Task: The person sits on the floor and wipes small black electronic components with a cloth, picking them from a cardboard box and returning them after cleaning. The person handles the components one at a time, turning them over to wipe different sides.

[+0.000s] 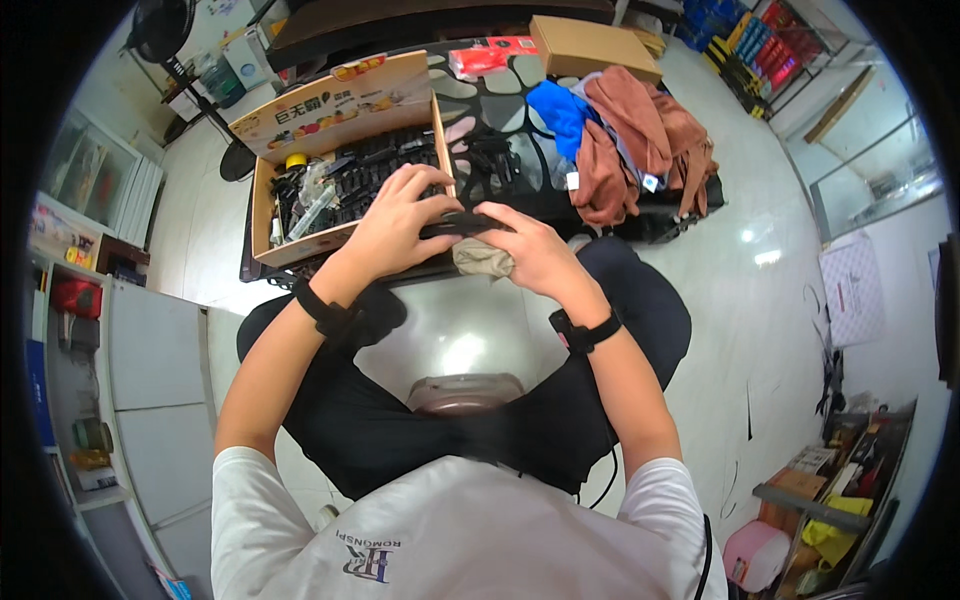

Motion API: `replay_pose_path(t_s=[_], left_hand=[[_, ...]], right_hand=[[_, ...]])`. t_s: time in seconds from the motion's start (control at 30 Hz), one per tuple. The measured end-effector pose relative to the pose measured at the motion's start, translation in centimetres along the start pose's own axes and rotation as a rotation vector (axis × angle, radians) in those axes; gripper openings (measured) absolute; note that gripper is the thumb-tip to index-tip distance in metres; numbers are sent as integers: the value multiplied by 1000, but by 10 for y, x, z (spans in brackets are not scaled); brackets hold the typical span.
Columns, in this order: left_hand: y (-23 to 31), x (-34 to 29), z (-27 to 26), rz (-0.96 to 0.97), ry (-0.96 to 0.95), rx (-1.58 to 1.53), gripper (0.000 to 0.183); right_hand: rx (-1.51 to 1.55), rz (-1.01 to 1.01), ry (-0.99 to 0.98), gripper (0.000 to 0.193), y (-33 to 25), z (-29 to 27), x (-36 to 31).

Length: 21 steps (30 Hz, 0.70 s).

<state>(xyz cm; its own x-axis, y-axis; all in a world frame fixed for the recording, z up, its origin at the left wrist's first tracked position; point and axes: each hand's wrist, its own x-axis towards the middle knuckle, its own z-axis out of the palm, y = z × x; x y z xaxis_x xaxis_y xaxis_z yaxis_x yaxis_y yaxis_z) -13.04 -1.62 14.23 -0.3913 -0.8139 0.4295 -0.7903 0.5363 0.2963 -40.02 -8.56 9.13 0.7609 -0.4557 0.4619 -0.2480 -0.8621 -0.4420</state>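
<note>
White shirt: nearest, dark trousers beyond it.
Left hand: thumb and fingers pinching a dark slim piece.
Right hand: pinching that piece's other end, beige cloth against its fingers.
Piece's place: between both hands, near the surface's close edge.
Open box: beside the left hand, crowded with dark parts.
Clothes: brown and blue, heaped right.
Flat carton: behind the clothes.

Bright glare on floor (bowed edges).
</note>
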Motion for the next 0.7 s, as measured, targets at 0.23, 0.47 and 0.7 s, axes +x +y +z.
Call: replay_pose_path(t_s=[0.23,0.47,0.7], left_hand=[[-27,14,-9,29,232,9,49],[-44,31,-45,-195,411,29,36],[-91,10,-41,-328,375,123,34]], right_hand=[[45,-51,-147,46,-6,-34,59],[41,47,-131,58,35,-50,124],[62,63,148,64,19,-26,171]])
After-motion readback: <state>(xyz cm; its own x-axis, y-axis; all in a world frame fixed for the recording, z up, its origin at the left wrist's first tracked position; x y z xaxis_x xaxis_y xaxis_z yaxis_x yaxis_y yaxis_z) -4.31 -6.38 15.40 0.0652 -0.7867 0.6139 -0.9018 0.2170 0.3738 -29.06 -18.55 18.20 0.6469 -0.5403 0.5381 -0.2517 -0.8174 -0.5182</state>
